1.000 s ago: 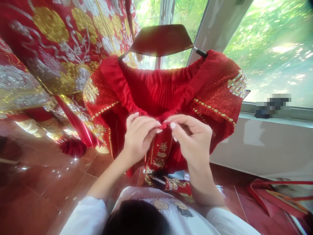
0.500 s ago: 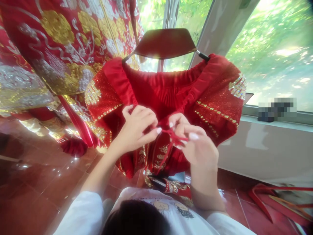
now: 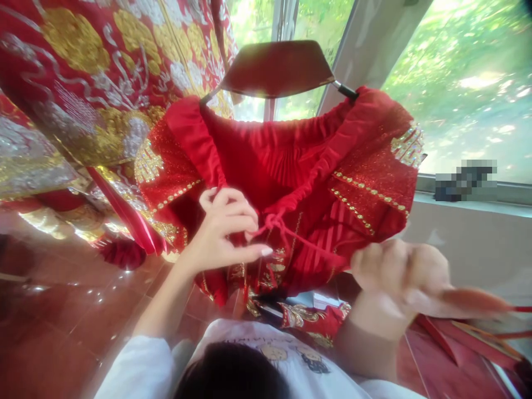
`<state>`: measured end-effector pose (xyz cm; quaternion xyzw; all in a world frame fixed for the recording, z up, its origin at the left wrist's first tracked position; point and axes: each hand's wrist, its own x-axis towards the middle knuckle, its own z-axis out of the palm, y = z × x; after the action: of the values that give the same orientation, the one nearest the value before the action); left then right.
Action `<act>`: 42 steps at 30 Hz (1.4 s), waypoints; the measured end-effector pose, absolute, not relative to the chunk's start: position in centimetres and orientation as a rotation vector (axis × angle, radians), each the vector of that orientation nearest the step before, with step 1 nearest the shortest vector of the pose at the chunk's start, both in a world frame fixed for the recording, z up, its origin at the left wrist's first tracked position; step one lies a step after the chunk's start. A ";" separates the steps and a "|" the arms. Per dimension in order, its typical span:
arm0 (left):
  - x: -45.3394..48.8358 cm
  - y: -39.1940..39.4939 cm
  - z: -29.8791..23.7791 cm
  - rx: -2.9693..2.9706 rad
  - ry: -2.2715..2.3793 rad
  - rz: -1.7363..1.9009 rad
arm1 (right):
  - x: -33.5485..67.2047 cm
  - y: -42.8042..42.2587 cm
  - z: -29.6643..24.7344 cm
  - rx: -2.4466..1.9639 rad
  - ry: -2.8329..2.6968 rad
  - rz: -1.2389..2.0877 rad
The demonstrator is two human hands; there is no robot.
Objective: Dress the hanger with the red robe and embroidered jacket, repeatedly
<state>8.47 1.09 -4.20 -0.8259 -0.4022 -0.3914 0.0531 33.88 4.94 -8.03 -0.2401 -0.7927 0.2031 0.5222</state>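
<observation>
A red gathered garment [image 3: 357, 158] with gold beading and pleats hangs on a dark hanger [image 3: 276, 66] in front of me. At its neckline front is a knot in a thin red cord [image 3: 275, 221]. Left of the knot, my left hand [image 3: 228, 221] is closed with curled fingers on one side of the cord, its thumb stretched out. The other side of the cord runs taut down to the right into my right hand [image 3: 399, 271], which is a closed fist, slightly blurred, its thumb pointing right.
Red clothing with gold and silver embroidery [image 3: 78, 39] hangs close on the left. A windowsill [image 3: 477, 205] runs along the right. Embroidered red items [image 3: 310, 318] lie below the garment. Red straps [image 3: 449, 343] are at lower right, above the tiled floor [image 3: 54, 343].
My right hand has moved right and down from the neckline, drawing the cord out straight. The knot now shows. My left hand has shifted slightly left and down.
</observation>
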 end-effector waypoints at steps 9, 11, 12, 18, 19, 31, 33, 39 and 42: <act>10.3 -2.9 -6.5 -2.584 -0.882 -1.098 | 26.2 5.4 -10.4 -0.597 -1.734 0.346; 11.1 -4.5 -7.5 -2.883 -0.699 -1.065 | 24.8 5.3 -10.6 -0.716 -1.655 0.325; 11.5 -5.2 -7.9 -3.021 -0.612 -0.971 | 24.3 5.3 -10.7 -0.790 -1.633 0.337; 11.7 -4.0 -5.6 -2.930 -0.715 -0.534 | 21.2 7.8 -11.2 -1.079 -1.459 0.594; 11.3 -2.7 -4.6 -2.760 -0.803 -0.623 | 20.8 8.2 -11.3 -1.082 -1.433 0.626; 8.4 4.0 -2.8 -2.223 -1.307 -0.294 | 19.4 7.8 -10.7 -0.895 -1.192 1.083; 7.8 3.2 -2.6 -2.254 -1.255 -0.390 | 20.0 7.2 -10.9 -0.917 -1.267 1.084; 6.0 0.8 -2.6 -2.209 -1.071 -0.710 | 20.8 5.3 -18.0 -1.028 -1.407 1.104; 5.1 -0.6 -2.6 -2.291 -1.102 -0.772 | 22.8 4.5 -21.1 -1.010 -1.516 1.033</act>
<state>5.10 -0.62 -2.64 -0.8372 -0.4025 -0.2822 0.2398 22.82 4.55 -21.07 -0.4179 -0.6268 0.4270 0.5001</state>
